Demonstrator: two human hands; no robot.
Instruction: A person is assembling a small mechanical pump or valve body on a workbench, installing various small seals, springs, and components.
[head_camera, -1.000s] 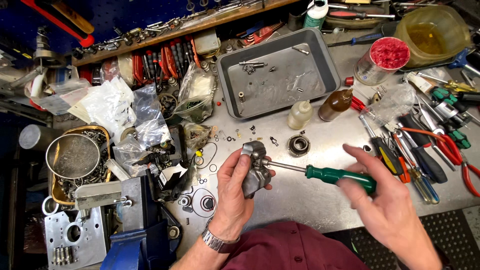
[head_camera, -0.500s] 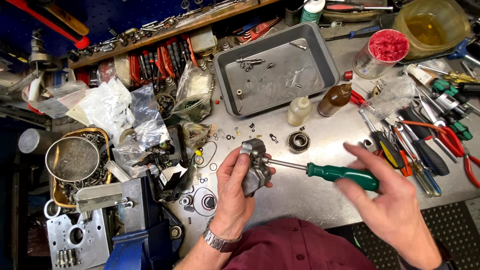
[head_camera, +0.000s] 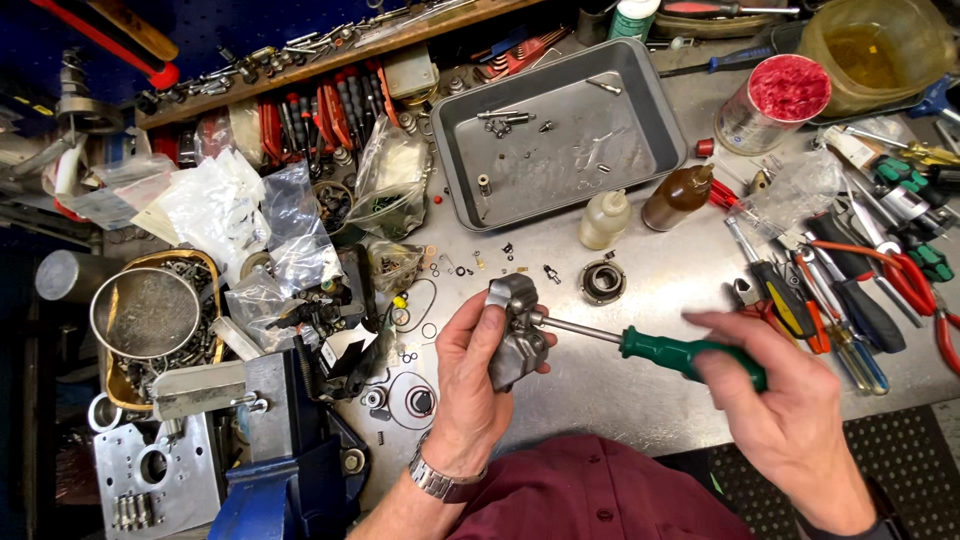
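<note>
My left hand (head_camera: 478, 385) grips a small grey metal housing (head_camera: 514, 330) just above the steel bench top, near its front edge. My right hand (head_camera: 790, 420) holds a green-handled screwdriver (head_camera: 672, 351) by the handle. Its shaft runs left and the tip sits in the right side of the housing. A round metal bearing part (head_camera: 603, 281) lies on the bench just behind the screwdriver shaft. Small screws, washers and O-rings (head_camera: 420, 305) are scattered to the left of the housing.
A grey metal tray (head_camera: 655, 105) with a few screws stands at the back. Two small bottles (head_camera: 640, 210) stand before it. Pliers and screwdrivers (head_camera: 850, 290) lie at right, a red-topped can (head_camera: 770, 105) behind them. Plastic bags, a sieve bowl (head_camera: 145, 312) and a blue vise (head_camera: 290, 470) fill the left.
The housing and screwdriver stay engaged in almost the same spot. My right hand has shifted its fingers on the green handle, as in turning it.
</note>
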